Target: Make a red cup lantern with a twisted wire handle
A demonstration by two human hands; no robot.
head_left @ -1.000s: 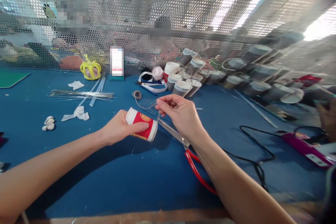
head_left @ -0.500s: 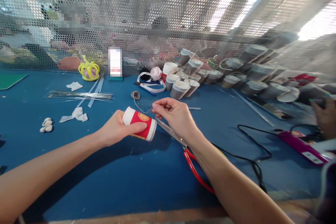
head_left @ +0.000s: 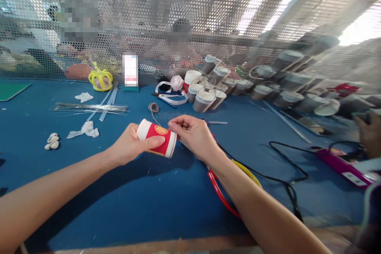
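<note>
A paper cup [head_left: 151, 135], white with a red band and a gold emblem, lies tilted on its side in the air. My left hand [head_left: 133, 145] is wrapped round it, thumb along the band. At the cup's right end, my right hand [head_left: 193, 133] pinches with thumb and forefinger. Thin grey cord [head_left: 154, 108] runs from a small coil on the table to behind the cup, towards those fingertips; its end is hidden. Beneath my right wrist and forearm lie scissors [head_left: 222, 194] with a red and a yellow handle, blades mostly covered.
Many grey cups [head_left: 204, 100] with looped handles stand at the back right. Thin wires [head_left: 89, 107], clear strips and a yellow basket-like piece [head_left: 101, 81] lie left. A black cable [head_left: 288, 160] leads to a purple power strip [head_left: 342, 166]. Another person's hand [head_left: 369, 131] is far right.
My right hand has moved slightly left, its fingertips now at the cup's rim. The cup has shifted a little left and up. More of the yellow scissor handle shows.
</note>
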